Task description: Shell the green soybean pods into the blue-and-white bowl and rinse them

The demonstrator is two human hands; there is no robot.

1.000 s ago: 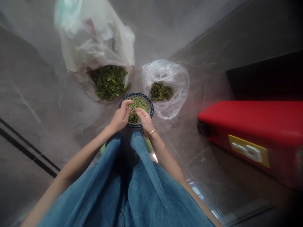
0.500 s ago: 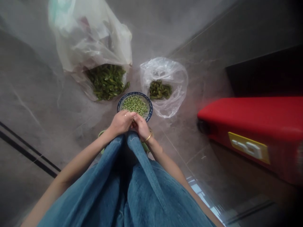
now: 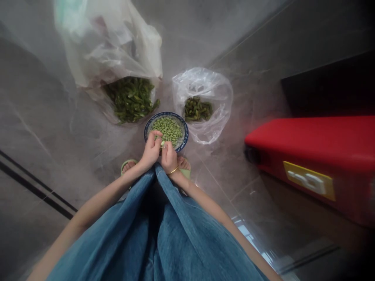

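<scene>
My left hand (image 3: 150,149) and my right hand (image 3: 169,157) are close together over the near edge of a blue-rimmed bowl (image 3: 185,137). Both have their fingers closed in a pinch. Between the fingertips shows a small pale-green soybean pod (image 3: 163,144), partly hidden, with its inside perhaps exposed. Many shelled green soybeans (image 3: 167,128) lie in the bowl. Beyond it, on the left, a big whitish plastic bag (image 3: 117,58) lies open with green pods (image 3: 131,99) at its mouth. To the right, a clear plastic bag (image 3: 218,93) holds darker green pods or husks (image 3: 198,109).
All of this rests on a grey tiled floor (image 3: 96,132). My feet in green slippers (image 3: 185,171) are just below the bowl, beside blue denim clothing (image 3: 187,238). A red case-like object (image 3: 310,140) with a yellow label stands at the right.
My hands have turned and drawn slightly apart at the fingertips, so a pale-green piece now shows between them. The right hand has shifted left and down a little, uncovering the slippers.
</scene>
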